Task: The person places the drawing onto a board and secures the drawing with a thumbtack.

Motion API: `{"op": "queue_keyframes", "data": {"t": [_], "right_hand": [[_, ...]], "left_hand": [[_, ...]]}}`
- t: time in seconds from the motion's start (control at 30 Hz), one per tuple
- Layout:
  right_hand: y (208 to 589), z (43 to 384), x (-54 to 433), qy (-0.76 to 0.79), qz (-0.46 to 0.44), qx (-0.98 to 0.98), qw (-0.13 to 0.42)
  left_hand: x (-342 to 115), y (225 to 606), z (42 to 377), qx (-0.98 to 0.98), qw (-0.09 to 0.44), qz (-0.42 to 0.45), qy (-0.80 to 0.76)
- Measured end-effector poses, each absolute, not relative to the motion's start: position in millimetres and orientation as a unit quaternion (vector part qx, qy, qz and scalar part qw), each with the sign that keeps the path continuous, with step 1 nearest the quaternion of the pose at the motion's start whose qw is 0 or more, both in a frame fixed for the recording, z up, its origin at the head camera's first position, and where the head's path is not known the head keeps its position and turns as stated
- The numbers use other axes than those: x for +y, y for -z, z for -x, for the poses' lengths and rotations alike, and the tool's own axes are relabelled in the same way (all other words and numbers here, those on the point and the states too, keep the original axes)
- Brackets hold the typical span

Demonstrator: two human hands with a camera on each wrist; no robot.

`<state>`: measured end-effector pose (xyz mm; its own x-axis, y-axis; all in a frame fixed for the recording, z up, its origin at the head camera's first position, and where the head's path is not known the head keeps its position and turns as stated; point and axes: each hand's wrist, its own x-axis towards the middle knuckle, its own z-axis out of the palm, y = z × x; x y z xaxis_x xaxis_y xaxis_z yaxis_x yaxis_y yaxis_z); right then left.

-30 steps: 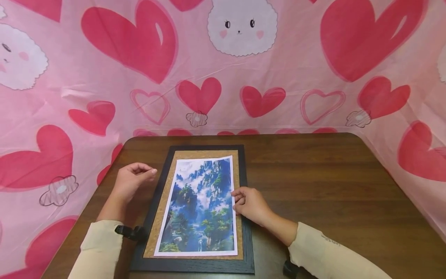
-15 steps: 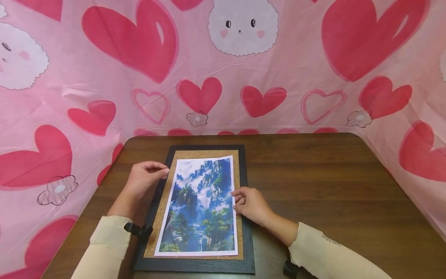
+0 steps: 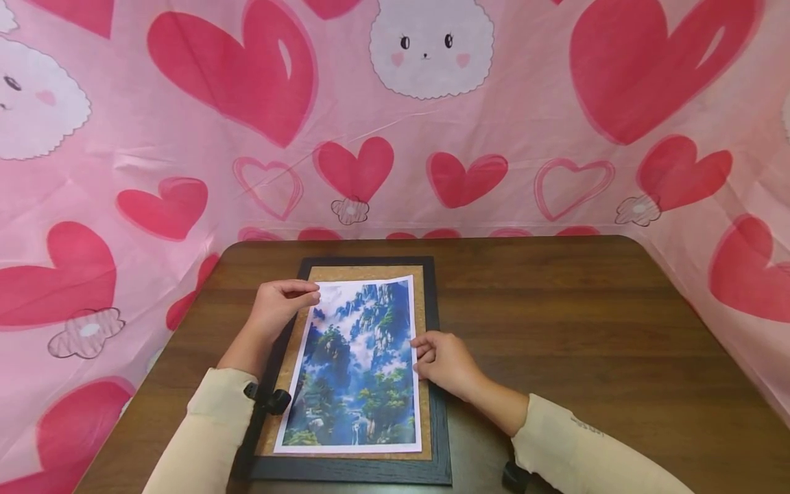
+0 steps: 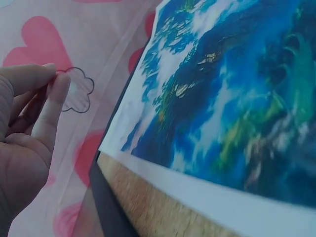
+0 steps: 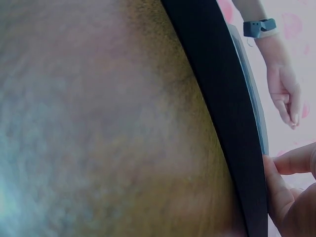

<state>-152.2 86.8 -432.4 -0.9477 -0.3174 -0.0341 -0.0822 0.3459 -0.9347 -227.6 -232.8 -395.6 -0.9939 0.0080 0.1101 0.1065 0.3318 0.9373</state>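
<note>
A printed landscape picture (image 3: 352, 363) on white paper lies over a corkboard (image 3: 364, 272) with a black frame. My left hand (image 3: 276, 309) is over its upper left corner in the head view, thumb and fingertips meeting. In the left wrist view this hand (image 4: 29, 118) appears raised beside the paper. A tiny pale bit seems to show at its fingertips in the right wrist view, too small to name. My right hand (image 3: 449, 360) holds the paper's right edge, midway down, between thumb and curled fingers. The right wrist view shows those fingers (image 5: 279, 190) by the black frame.
Under the board is a dark brown wooden table (image 3: 555, 309), its surface extending to the right. A pink sheet with hearts (image 3: 465, 178) hangs behind and at both sides. Black straps with small cameras (image 3: 274, 400) sit on the wrists.
My left hand has moved right and slightly away from me, from beside the board to the paper's upper left corner. My right hand and the paper have stayed in place.
</note>
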Motion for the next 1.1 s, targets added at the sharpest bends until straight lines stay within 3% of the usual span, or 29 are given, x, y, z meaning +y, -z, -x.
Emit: {"op": "queue_keyframes", "data": {"t": [0.6,1.1], "right_hand": [[433,151,87,0.552,0.126,0.818,0.099],[432,151,89,0.545,0.131,0.823,0.093]], "left_hand": [[-201,415,263,-0.879,-0.027,0.015,0.475],[-178,433,281,-0.9,-0.035,-0.002,0.434]]}}
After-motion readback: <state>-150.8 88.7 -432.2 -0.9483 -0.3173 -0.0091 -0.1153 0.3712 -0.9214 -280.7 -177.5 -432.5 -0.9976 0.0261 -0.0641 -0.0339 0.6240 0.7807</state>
